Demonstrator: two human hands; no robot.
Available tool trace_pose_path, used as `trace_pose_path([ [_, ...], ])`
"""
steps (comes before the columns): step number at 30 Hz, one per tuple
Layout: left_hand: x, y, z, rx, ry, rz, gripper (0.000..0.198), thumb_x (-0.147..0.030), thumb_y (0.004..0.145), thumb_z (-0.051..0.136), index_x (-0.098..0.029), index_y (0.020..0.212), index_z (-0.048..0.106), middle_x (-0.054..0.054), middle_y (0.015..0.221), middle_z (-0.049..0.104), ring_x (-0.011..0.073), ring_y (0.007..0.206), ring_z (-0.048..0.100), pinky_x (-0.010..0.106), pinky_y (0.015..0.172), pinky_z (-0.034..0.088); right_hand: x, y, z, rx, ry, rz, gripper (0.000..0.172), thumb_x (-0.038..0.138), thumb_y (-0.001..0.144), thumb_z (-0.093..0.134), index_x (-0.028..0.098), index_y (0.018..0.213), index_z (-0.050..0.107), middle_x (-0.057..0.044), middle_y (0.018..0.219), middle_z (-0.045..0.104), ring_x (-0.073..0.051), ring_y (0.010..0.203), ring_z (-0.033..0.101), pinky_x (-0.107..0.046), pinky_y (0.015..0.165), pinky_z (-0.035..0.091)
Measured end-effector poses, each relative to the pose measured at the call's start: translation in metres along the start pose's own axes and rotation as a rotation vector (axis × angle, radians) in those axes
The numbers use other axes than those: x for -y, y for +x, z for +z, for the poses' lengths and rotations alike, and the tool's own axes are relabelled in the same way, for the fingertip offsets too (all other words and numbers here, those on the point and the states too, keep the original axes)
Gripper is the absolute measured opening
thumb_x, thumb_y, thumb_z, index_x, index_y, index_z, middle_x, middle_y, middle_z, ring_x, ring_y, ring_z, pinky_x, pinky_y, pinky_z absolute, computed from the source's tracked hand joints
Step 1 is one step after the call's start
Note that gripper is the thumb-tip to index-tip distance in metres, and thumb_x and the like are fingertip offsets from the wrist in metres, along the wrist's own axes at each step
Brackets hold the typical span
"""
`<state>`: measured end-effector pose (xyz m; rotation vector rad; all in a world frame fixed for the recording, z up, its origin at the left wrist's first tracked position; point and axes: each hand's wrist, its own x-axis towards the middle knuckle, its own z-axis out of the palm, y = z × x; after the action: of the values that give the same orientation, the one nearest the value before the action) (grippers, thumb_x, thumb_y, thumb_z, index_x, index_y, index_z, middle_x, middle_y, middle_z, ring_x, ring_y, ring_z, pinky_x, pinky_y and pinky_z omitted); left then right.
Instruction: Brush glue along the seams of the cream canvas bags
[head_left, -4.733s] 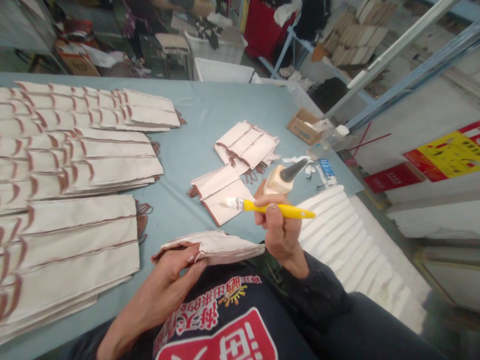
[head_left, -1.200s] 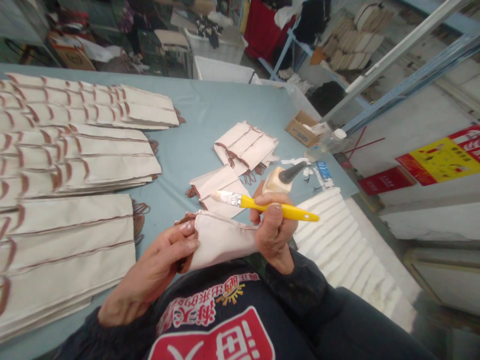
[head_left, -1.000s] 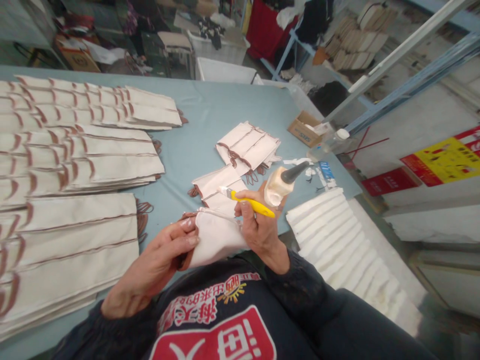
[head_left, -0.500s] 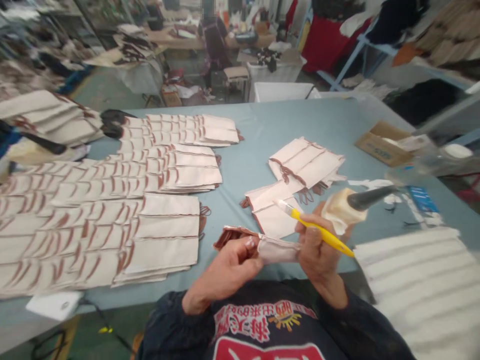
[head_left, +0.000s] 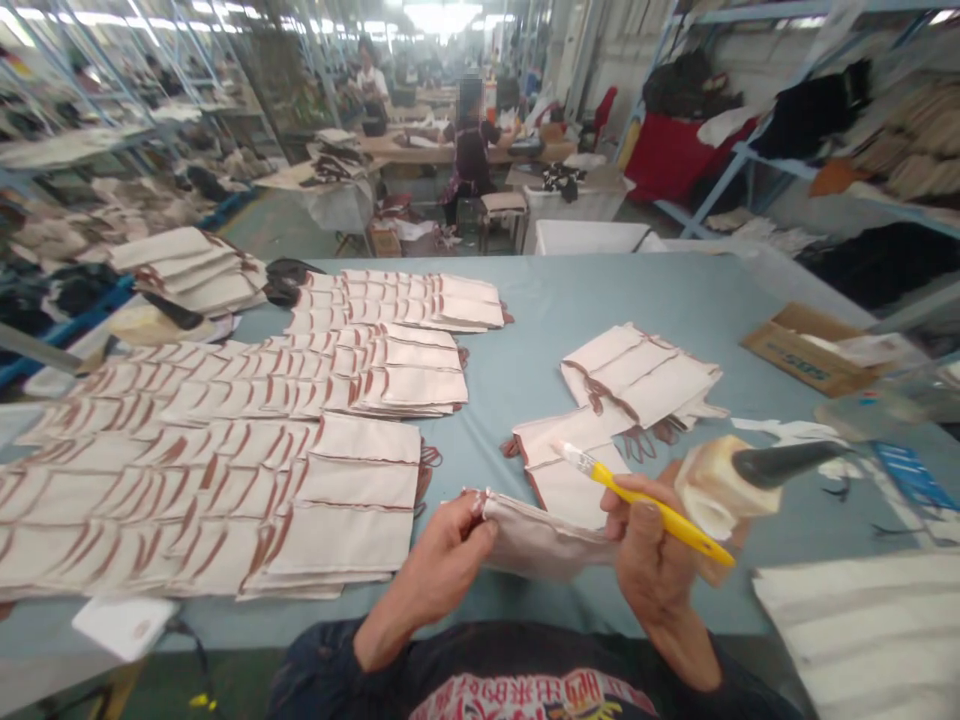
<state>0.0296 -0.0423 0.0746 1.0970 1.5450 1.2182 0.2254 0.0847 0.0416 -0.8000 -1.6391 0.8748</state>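
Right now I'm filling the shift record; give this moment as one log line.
left hand: holds cloth piece | right hand: holds yellow brush | dark-tipped container: at right hand, grip unclear | stacked pieces: on table

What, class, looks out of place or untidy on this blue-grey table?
Mildly, the small stack of cream, brown-edged cloth pieces: it lies askew, unlike the overlapping rows at left. Loose white strips lie scattered near the brown cardboard box.

Textile workshop with fabric stacks (head_left: 356,500)
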Motion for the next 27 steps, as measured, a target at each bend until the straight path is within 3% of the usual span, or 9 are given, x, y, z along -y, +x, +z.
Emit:
trace_pose_path([
  [7, -0.025, 0.042, -0.071, 0.056, 0.128, 0.081, 0.016, -0.028, 0.09, 0.059, -0.019, 0.08, 0.066, -0.002, 0.075, 0.061, 0.0172, 0.072, 0.053, 0.029, 0.071, 0.046, 0.006, 0.009, -0.012, -0.113, 0.045, 0.114, 0.031, 0.048, 0.106, 0.055, 0.021, 0.103, 0.068, 0.002, 0.073, 0.064, -0.009, 0.045, 0.052, -0.022, 0.042, 0.044],
  [10, -0.04, 0.031, -0.094, 0.064, 0.226, 0.134, 0.019, -0.029, 0.096, 0.059, -0.019, 0.085, 0.071, 0.001, 0.083, 0.067, 0.0192, 0.079, 0.06, 0.03, 0.075, 0.051, 0.004, 0.006, -0.01, -0.12, 0.058, 0.181, 0.035, 0.053, 0.105, 0.057, 0.02, 0.102, 0.068, 0.003, 0.071, 0.064, -0.009, 0.044, 0.051, -0.021, 0.039, 0.042],
  [12, -0.033, 0.009, -0.106, 0.053, 0.369, 0.197, 0.023, -0.027, 0.102, 0.053, -0.02, 0.098, 0.075, 0.005, 0.093, 0.074, 0.0228, 0.093, 0.067, 0.033, 0.088, 0.055, 0.003, 0.003, -0.007, -0.103, 0.073, 0.219, 0.037, 0.055, 0.104, 0.057, 0.02, 0.102, 0.069, 0.003, 0.07, 0.064, -0.009, 0.043, 0.051, -0.02, 0.039, 0.042],
  [14, -0.006, -0.02, -0.118, 0.029, 0.557, 0.249, 0.028, -0.024, 0.105, 0.049, -0.021, 0.116, 0.075, 0.009, 0.11, 0.079, 0.0266, 0.115, 0.069, 0.039, 0.107, 0.053, 0.002, 0.001, -0.002, -0.078, 0.087, 0.246, 0.039, 0.057, 0.104, 0.057, 0.02, 0.102, 0.069, 0.003, 0.07, 0.065, -0.009, 0.043, 0.051, -0.02, 0.039, 0.043],
  [16, 0.039, -0.049, -0.134, -0.032, 0.789, 0.288, 0.035, -0.021, 0.104, 0.047, -0.023, 0.126, 0.074, 0.013, 0.126, 0.078, 0.0287, 0.129, 0.066, 0.041, 0.113, 0.052, 0.002, -0.002, 0.003, -0.05, 0.093, 0.263, 0.04, 0.057, 0.105, 0.056, 0.02, 0.102, 0.069, 0.002, 0.07, 0.065, -0.009, 0.044, 0.052, -0.02, 0.04, 0.044],
  [19, 0.111, -0.088, -0.16, -0.116, 0.958, 0.243, 0.039, -0.016, 0.098, 0.047, -0.022, 0.122, 0.077, 0.015, 0.127, 0.08, 0.0302, 0.123, 0.072, 0.044, 0.107, 0.058, 0.005, -0.006, 0.012, 0.004, 0.098, 0.285, 0.04, 0.057, 0.106, 0.054, 0.02, 0.102, 0.069, 0.002, 0.069, 0.065, -0.009, 0.044, 0.052, -0.02, 0.04, 0.044],
  [21, 0.147, -0.109, -0.174, -0.147, 0.991, 0.212, 0.04, -0.015, 0.094, 0.047, -0.02, 0.116, 0.079, 0.016, 0.124, 0.081, 0.0328, 0.121, 0.074, 0.046, 0.101, 0.062, 0.007, -0.009, 0.018, 0.05, 0.112, 0.298, 0.04, 0.056, 0.106, 0.053, 0.02, 0.101, 0.068, 0.002, 0.067, 0.065, -0.009, 0.044, 0.051, -0.02, 0.04, 0.044],
  [24, 0.174, -0.131, -0.19, -0.196, 1.031, 0.156, 0.038, -0.015, 0.092, 0.049, -0.024, 0.112, 0.08, 0.012, 0.125, 0.082, 0.0334, 0.13, 0.07, 0.05, 0.106, 0.06, 0.01, -0.012, 0.026, 0.108, 0.136, 0.3, 0.039, 0.056, 0.107, 0.053, 0.02, 0.101, 0.067, 0.002, 0.067, 0.065, -0.009, 0.044, 0.051, -0.02, 0.041, 0.044],
  [27, 0.176, -0.148, -0.202, -0.261, 1.049, 0.126, 0.038, -0.018, 0.094, 0.048, -0.024, 0.116, 0.079, 0.011, 0.129, 0.081, 0.0344, 0.132, 0.069, 0.054, 0.11, 0.057, 0.011, -0.013, 0.027, 0.127, 0.131, 0.286, 0.037, 0.054, 0.107, 0.052, 0.02, 0.102, 0.067, 0.003, 0.066, 0.064, -0.009, 0.044, 0.051, -0.02, 0.041, 0.045],
])
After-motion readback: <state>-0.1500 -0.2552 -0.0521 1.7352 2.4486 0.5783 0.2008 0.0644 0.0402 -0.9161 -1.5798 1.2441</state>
